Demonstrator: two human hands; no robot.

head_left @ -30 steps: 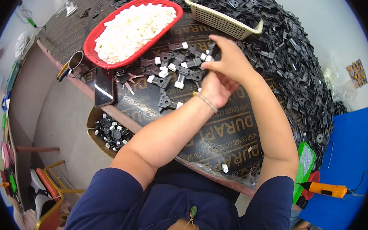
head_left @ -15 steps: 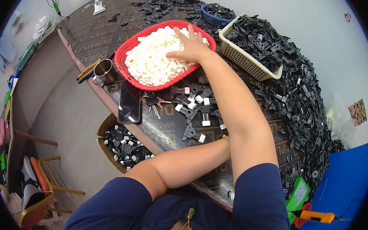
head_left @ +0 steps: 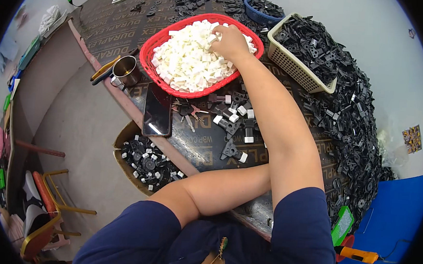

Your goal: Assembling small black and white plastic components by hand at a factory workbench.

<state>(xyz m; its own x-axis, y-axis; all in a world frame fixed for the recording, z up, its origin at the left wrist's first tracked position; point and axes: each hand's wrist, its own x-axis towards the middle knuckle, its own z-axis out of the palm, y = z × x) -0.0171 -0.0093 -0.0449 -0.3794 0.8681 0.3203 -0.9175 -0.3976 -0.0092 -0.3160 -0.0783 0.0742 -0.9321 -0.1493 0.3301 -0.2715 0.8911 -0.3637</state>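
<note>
My right hand (head_left: 230, 43) is in the red basket (head_left: 188, 93), at its right part. Its fingers are curled closed around small white plastic caps (head_left: 187, 58) from the heap filling the basket. My left forearm (head_left: 227, 186) passes beneath my right arm, and the left hand is hidden behind it. Near my arms lie several black plastic parts with white caps on their ends (head_left: 229, 150).
A cream basket (head_left: 300, 69) of black parts stands right, beside a large black heap (head_left: 351, 140). A blue basket (head_left: 262, 16) is behind. A phone (head_left: 158, 110), keys (head_left: 191, 112) and metal cup (head_left: 126, 70) lie left. Below the table edge, a carton (head_left: 124, 139) holds capped parts.
My right hand, spread over the white caps before, has curled its fingers down into them. The view has shifted slightly, so the table's things appear a little to the right.
</note>
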